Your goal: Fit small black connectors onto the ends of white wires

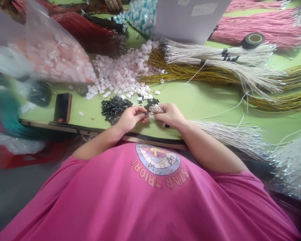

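Observation:
My right hand (171,115) is closed around a bundle of thin white wires (225,135), whose metal-tipped ends (156,108) stick out past the thumb. The rest of the bundle trails off to the right along the table edge. My left hand (130,118) pinches what looks like a small black connector housing (145,113) at the tip of one wire; it is partly hidden by the fingers. Beside that hand lies a heap of small black housings (114,109), and a few more black housings (152,102) sit behind the wire ends.
White connectors (125,70) are heaped behind my hands. A clear bag of pinkish connectors (62,60) and a phone (62,107) lie left. Yellow wires (210,75), white wire bundles (215,55), pink wires (263,26) and a tape roll (253,40) lie right. Another person's hand (113,4) shows at the top.

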`<act>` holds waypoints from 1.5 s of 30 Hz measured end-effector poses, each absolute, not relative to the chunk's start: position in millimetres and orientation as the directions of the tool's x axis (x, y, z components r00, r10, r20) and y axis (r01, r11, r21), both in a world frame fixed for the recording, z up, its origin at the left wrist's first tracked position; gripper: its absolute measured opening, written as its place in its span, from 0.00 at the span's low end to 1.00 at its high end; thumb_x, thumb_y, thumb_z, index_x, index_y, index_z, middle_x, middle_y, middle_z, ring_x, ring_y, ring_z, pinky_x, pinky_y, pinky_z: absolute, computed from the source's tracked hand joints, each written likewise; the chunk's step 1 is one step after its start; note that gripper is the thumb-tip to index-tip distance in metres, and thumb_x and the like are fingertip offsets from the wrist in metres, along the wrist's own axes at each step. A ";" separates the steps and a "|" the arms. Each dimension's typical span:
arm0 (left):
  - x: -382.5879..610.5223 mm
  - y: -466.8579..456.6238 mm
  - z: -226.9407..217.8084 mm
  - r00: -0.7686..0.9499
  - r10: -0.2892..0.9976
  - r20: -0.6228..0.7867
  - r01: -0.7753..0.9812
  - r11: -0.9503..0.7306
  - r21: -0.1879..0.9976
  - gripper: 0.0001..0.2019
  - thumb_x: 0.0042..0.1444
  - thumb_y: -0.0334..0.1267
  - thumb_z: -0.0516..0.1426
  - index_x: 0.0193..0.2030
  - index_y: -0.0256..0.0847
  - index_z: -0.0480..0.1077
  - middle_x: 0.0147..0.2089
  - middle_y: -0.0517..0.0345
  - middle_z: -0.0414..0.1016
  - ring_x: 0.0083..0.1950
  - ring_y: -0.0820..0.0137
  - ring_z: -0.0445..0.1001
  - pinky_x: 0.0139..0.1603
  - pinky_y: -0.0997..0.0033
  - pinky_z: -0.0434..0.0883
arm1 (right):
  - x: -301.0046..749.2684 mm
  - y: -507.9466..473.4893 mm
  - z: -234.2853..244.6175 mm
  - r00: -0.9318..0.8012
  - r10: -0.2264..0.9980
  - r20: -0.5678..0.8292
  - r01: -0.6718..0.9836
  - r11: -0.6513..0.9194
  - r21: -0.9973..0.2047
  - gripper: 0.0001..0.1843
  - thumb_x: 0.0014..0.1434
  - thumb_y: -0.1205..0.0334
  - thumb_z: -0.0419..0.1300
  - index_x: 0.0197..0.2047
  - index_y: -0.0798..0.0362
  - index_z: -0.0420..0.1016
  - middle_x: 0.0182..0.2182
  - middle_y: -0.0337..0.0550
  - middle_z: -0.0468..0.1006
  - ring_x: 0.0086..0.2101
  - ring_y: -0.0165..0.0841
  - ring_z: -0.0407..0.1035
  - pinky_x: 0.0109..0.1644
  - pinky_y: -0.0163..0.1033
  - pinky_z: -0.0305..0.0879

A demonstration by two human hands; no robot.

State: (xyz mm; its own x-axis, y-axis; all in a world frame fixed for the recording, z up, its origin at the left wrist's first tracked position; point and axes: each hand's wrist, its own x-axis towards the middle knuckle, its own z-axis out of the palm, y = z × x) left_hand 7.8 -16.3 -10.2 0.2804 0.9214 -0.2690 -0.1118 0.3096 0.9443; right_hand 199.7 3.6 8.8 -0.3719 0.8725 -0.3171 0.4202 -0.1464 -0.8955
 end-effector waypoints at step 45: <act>0.8 -22.1 0.3 0.355 0.933 -0.049 0.617 -0.195 0.762 0.05 0.53 0.33 0.57 0.36 0.39 0.73 0.37 0.54 0.76 0.38 0.68 0.73 0.43 0.65 0.69 | 198.6 1.6 3.3 -0.359 0.909 -0.212 0.373 -0.069 -0.925 0.11 0.46 0.58 0.61 0.30 0.57 0.75 0.27 0.40 0.72 0.23 0.25 0.64 0.17 0.27 0.57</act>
